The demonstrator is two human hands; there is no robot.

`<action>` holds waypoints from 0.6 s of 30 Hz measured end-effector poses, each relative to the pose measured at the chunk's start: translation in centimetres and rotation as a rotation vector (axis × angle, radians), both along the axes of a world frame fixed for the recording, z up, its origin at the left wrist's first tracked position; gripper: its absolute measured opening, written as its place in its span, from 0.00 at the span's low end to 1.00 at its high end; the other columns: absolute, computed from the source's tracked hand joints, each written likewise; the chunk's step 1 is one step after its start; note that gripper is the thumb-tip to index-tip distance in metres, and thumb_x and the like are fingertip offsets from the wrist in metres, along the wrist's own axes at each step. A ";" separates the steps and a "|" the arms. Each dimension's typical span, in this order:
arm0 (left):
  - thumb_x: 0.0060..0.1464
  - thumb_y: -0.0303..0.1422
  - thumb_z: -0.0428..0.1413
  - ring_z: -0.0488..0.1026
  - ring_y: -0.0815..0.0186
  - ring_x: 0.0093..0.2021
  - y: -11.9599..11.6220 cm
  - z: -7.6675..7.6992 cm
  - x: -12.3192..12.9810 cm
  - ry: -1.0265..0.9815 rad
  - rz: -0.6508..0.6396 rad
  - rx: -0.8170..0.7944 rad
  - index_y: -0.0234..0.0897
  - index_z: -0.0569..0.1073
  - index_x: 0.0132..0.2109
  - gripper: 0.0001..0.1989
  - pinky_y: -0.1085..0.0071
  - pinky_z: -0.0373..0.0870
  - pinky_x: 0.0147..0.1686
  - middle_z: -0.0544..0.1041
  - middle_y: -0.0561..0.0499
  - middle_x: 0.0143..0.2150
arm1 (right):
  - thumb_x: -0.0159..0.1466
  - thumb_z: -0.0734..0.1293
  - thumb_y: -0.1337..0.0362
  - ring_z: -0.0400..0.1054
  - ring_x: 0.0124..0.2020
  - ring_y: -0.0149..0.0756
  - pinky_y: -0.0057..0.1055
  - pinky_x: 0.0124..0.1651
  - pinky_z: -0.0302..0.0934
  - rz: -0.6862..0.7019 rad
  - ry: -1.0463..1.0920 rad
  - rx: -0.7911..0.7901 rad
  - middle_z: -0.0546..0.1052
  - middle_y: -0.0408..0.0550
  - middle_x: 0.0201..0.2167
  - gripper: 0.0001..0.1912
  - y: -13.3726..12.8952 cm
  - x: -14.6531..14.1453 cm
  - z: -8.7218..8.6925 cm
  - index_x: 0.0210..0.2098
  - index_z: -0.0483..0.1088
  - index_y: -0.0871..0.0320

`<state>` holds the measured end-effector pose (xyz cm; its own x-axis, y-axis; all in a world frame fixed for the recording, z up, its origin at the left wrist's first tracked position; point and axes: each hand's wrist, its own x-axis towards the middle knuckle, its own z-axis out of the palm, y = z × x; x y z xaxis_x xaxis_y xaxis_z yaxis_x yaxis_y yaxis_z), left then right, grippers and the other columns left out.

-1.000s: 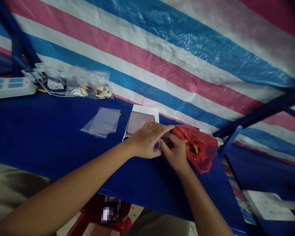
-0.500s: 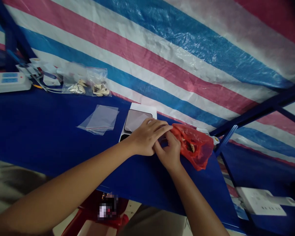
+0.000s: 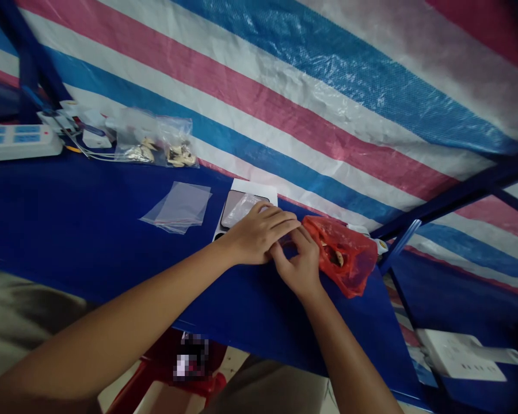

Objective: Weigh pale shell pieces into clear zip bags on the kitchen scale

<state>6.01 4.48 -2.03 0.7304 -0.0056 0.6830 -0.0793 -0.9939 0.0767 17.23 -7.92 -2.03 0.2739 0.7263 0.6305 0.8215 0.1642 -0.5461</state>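
My left hand [image 3: 263,234] and my right hand [image 3: 300,263] meet over the blue table, fingertips pressed together. A clear plastic bag [image 3: 240,209] sticks out past my left hand, and both hands seem closed on it; their grip is partly hidden. Beneath the bag, the white kitchen scale [image 3: 255,187] with its grey platform is partly covered by my left hand. Right beside my right hand lies an open red plastic bag [image 3: 358,256]. Some pale and dark dried slices [image 3: 339,258] show through its opening.
Several flat clear bags [image 3: 185,204] lie fanned on the table [image 3: 90,230]. Behind them rest two filled clear bags [image 3: 140,150], cables and a power strip [image 3: 21,141]. Striped sheeting [image 3: 259,103] hangs at the back. Another power strip [image 3: 461,357] is at lower right.
The clear bag over the scale now looks more crumpled and shows more beyond my left hand. Both hands stay together in nearly the same place. The view has shifted slightly.
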 end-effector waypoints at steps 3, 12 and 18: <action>0.61 0.29 0.53 0.72 0.58 0.55 0.6 0.0 -0.3 -0.042 0.066 0.009 0.36 0.66 0.60 0.21 0.56 0.60 0.58 0.75 0.43 0.58 | 0.66 0.61 0.61 0.73 0.36 0.38 0.31 0.36 0.65 -0.227 0.029 0.013 0.79 0.51 0.36 0.11 -1.9 3.3 1.7 0.32 0.72 0.57; 0.61 0.27 0.52 0.73 0.58 0.54 1.4 -0.2 -0.4 -0.022 0.104 0.057 0.36 0.68 0.58 0.18 0.57 0.60 0.58 0.76 0.44 0.56 | 0.64 0.59 0.70 0.75 0.39 0.40 0.32 0.43 0.61 -0.397 -0.208 -0.906 0.82 0.52 0.36 0.17 -5.5 13.3 1.6 0.38 0.80 0.57; 0.62 0.28 0.52 0.72 0.58 0.54 1.2 -0.4 -0.4 -0.016 0.101 0.041 0.36 0.67 0.59 0.19 0.57 0.60 0.57 0.76 0.44 0.56 | 0.64 0.64 0.66 0.74 0.47 0.49 0.42 0.53 0.63 -0.417 -0.341 -0.717 0.81 0.57 0.46 0.22 -3.4 12.6 -1.1 0.57 0.74 0.58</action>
<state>5.58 5.68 -2.40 0.7179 0.0395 0.6950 0.0205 -0.9992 0.0355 29.84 -11.35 -3.15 0.4845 0.8603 0.1585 0.8744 -0.4706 -0.1182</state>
